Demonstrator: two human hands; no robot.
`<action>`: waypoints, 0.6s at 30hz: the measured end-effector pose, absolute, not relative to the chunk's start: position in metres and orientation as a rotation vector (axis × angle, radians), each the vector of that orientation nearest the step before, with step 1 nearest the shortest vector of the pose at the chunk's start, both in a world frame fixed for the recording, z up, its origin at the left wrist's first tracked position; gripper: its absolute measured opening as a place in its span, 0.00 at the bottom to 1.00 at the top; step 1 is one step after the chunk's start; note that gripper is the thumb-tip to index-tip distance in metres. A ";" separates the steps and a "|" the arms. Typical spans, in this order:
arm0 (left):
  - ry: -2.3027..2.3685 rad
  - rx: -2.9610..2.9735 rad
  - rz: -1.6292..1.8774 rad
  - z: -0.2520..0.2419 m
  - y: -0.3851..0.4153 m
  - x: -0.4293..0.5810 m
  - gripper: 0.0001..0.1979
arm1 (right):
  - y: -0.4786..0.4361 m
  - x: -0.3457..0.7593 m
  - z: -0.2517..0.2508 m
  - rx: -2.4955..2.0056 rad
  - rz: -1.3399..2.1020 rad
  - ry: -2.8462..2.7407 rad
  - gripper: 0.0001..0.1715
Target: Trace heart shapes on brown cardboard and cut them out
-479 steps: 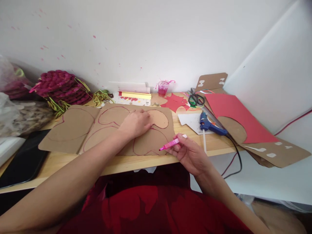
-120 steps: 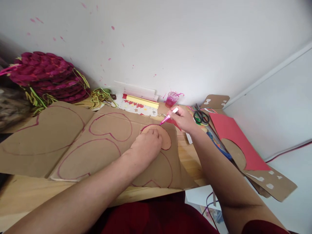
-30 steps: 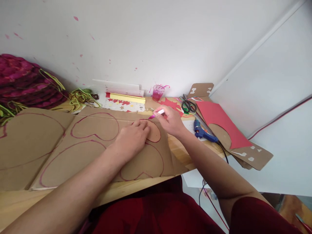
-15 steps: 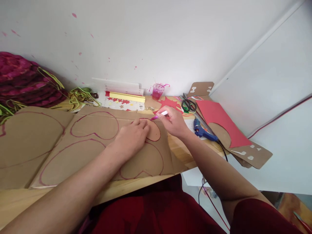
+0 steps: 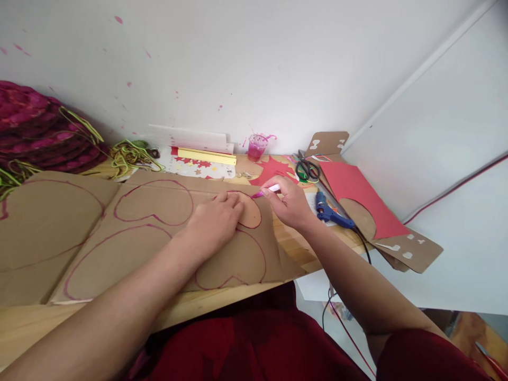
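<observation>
A large brown cardboard sheet (image 5: 159, 233) lies on the wooden table, marked with several pink heart outlines. My left hand (image 5: 212, 222) lies flat on a small tan heart template (image 5: 251, 214) and presses it onto the cardboard. My right hand (image 5: 289, 203) pinches a pink marker (image 5: 268, 190), its tip touching the template's upper right edge. A pink line runs around the template's right side.
Right of my hands lie a blue glue gun (image 5: 331, 211) with its black cord, scissors (image 5: 307, 169), red paper (image 5: 353, 190) and cardboard scraps (image 5: 408, 251). A pink cup (image 5: 256, 146) and yellow strip (image 5: 206, 156) stand by the wall. Magenta woven pieces (image 5: 35, 127) pile at left.
My right hand has drawn the marker a little rightward and down along the template's top edge. My left hand has stayed pressed on the template.
</observation>
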State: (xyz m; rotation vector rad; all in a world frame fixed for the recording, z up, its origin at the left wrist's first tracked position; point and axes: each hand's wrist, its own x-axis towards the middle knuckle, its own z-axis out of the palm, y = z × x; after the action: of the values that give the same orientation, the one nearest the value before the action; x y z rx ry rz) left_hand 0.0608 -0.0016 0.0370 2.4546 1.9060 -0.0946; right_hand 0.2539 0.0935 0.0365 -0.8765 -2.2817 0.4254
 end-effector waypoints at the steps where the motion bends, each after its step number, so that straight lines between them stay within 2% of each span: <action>1: 1.906 2.455 -0.091 0.037 -0.002 0.061 0.21 | 0.093 0.254 0.036 -0.874 0.424 -2.283 0.09; 18: 1.896 2.456 -0.057 0.034 -0.001 0.058 0.25 | 0.093 0.255 0.029 -0.853 0.416 -2.272 0.10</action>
State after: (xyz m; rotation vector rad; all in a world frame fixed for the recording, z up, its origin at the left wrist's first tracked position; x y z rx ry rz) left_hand 0.0575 -0.0014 0.0338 2.4562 1.8958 -0.0570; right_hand 0.2553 0.0932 0.0287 -0.8530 -2.2719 0.4164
